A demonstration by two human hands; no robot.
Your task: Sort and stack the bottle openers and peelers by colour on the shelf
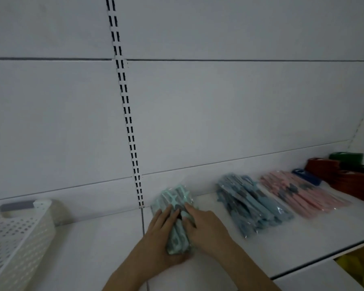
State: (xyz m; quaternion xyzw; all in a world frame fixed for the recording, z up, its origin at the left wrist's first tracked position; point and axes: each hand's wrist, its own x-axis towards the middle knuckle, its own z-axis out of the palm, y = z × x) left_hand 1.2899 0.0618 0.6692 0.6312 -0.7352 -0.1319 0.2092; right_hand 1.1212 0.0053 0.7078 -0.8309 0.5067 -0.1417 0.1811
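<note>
At the far left of the white shelf (97,244) I see a white perforated plastic basket (19,234), tilted, with a grey piece behind its rim. Right of it a slotted upright strip (125,106) runs down the back panel to the shelf seam.

Just right of that seam my two hands meet on a stack of mint-green packaged utensils (176,208) that rests on the shelf with its far end toward the back panel. My left hand (160,234) cups the stack's left side and near end, fingers laid flat along the packets; its grip is pressed against the stack rather than spread. My right hand (206,227) lies over the right side, fingertips on top of the packets, also pressed onto the stack. The picture is dim and soft, so I cannot say whether these are peelers or bottle openers.

Further right, apart from my hands, lies a pile of blue packaged utensils (252,206), fanned out diagonally. Just beside it sits a pink pile (303,194), angled the same way. Beyond the pink one a single dark blue piece (306,176) lies near the back panel, next to a red stack (345,177), with a dark green stack (346,158) behind that at the far right edge.

Below the shelf's right front edge something yellow (359,263) shows.
</note>
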